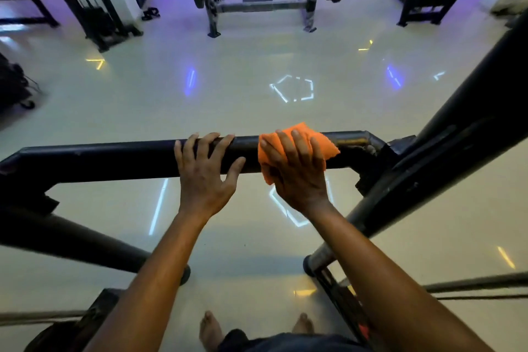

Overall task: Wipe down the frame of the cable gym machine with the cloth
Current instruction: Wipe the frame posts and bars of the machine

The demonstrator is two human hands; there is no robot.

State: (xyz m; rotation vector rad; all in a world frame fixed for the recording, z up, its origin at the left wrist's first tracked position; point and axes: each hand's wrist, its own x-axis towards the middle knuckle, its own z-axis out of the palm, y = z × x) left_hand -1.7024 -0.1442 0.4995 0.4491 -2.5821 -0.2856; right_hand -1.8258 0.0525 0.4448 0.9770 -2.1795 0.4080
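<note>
Pressing an orange cloth [297,148] onto the black crossbar [114,157] with the right hand [297,168], fingers spread nearly flat over the fabric, thumb tucked under its near edge. Resting the left hand [204,171] just left of the cloth on the same crossbar, fingers loosely draped over the top, gripping nothing tightly. Looking crumpled and folded, one cloth only, draping over both sides of the crossbar. Meeting a slanted upright [445,151] at the crossbar's right end, close to the cloth. Leaving a long bare stretch of crossbar leftward. Showing pale floor [228,88] beyond the crossbar, two bare feet below.
</note>
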